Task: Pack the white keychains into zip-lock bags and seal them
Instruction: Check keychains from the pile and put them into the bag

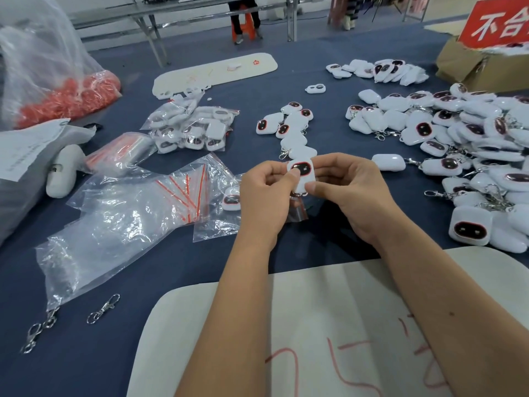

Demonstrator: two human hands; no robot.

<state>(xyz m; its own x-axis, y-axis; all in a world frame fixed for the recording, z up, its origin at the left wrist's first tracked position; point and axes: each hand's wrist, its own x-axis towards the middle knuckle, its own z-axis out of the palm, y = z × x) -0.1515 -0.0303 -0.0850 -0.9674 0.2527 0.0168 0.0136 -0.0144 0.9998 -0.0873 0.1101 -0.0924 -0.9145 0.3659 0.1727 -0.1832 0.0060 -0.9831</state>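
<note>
Both hands hold one white keychain [302, 173] with a dark, red-rimmed face above the blue table [143, 282]. My left hand [264, 199] pinches its left side; my right hand [347, 193] pinches its right side and bottom. A small clear bag [296, 210] hangs under the hands, partly hidden. Another keychain [231, 199] lies on a bag just left of my left hand. Empty zip-lock bags with red strips [183, 193] spread to the left. Filled bags [194, 128] lie further back. A big heap of loose keychains [472, 133] fills the right side.
A white mat with red marks [286, 339] lies under my forearms. Loose metal clasps [103, 309] sit at the front left. A bag of red pieces [68, 96] and a cardboard box with a red sign [481, 61] stand at the back corners.
</note>
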